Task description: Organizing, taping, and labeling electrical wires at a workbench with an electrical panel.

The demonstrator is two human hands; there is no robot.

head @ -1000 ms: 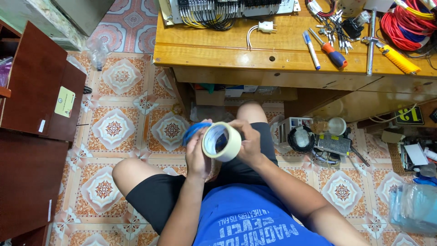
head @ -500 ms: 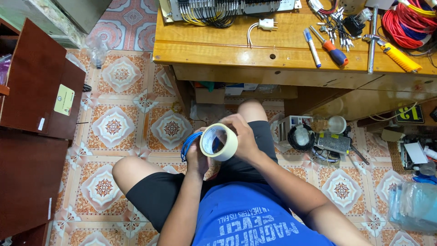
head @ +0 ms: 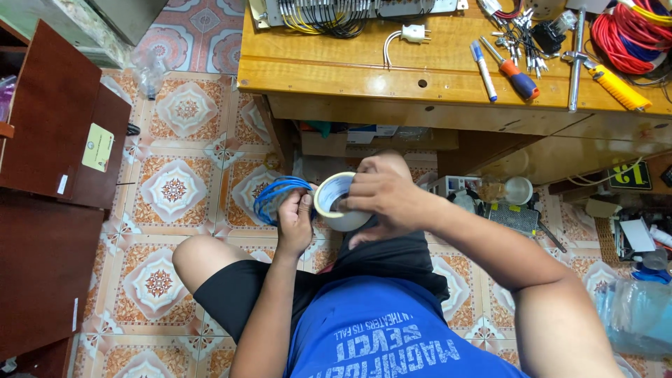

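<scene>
- One roll of pale tape [head: 338, 203] in my view, held out in front of the person's lap over the knee.
- Right hand [head: 381, 198] wraps the roll from the right; fingers curled over its rim and outer face, thumb underneath.
- One coil of blue wire [head: 274, 196], just left of the roll and touching it as far as I can tell.
- Left hand [head: 295, 222] grips that coil, fingers closed around the strands, fingertips close to the roll.
- Desk [head: 350, 70]: wooden, yellow-brown, across the top of the view, with an open shelf under it.
- On the desk I count one white plug [head: 414, 32], one marker pen [head: 483, 61], one screwdriver with orange and blue handle [head: 514, 73], one yellow-handled tool [head: 616, 85], one hammer [head: 575, 59] and one bundle of red cable [head: 626, 35].
- A bank of wired terminals [head: 329, 10] sits at the desk's far edge; wire count not readable.
- Floor [head: 175, 189]: patterned tiles, orange and white.
- Dark red-brown cabinet [head: 49, 140] along the left.
- Small parts and a round white cup [head: 519, 190] on the floor at right; too cluttered to count.
</scene>
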